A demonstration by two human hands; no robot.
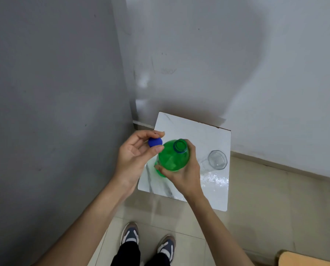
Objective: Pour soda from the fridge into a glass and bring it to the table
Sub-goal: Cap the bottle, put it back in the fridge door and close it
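Note:
A green plastic soda bottle (172, 157) stands upright over the small white marble-patterned table (196, 131), its mouth open. My right hand (183, 173) is wrapped around the bottle's body from the right and below. My left hand (135, 150) is just left of the bottle's neck and pinches the blue cap (155, 142) between thumb and fingers, off the bottle. An empty clear faceted glass (217, 159) stands on the table to the right of the bottle, apart from both hands.
A grey surface (54, 112) fills the left side, close to the table's left edge. A white wall (237, 64) rises behind the table. The floor is beige tile, with my shoes (129, 235) below. A wooden corner (309, 259) shows at the bottom right.

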